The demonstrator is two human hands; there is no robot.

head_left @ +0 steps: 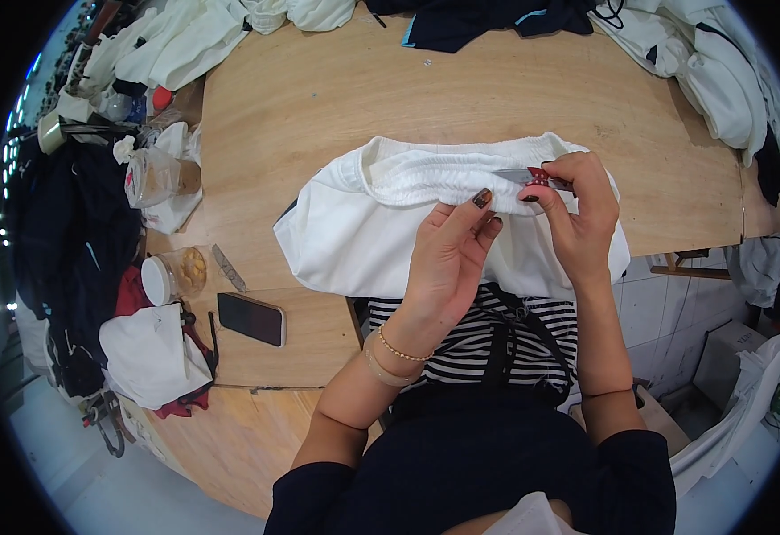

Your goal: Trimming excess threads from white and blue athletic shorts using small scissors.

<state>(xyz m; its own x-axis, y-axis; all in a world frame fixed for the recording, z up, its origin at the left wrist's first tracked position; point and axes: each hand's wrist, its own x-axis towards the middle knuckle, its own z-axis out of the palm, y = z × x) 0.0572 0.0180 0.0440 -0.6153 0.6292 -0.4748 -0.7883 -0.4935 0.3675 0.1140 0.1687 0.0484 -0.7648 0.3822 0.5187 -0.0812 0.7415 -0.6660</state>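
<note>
A white garment (345, 236) with a gathered elastic waistband lies on the table in front of me, its near part hanging over my lap. My left hand (451, 259) is closed at the near edge of the waistband, thumb on top; the fingertips beneath are partly hidden. In my right hand (577, 209) is a pair of small thread snips (537, 177) with red handles, held between thumb and fingers. Their metal blades point left, over the right part of the waistband. Whether a thread lies between the blades is too small to tell.
Left of the garment are a black phone (251, 319), a grey knife-like tool (229, 267) and a white-lidded jar (174, 275). A bagged plastic container (154, 176) stands farther up. White garments (711, 85) and dark clothes (501, 20) are heaped along the table's far and side edges.
</note>
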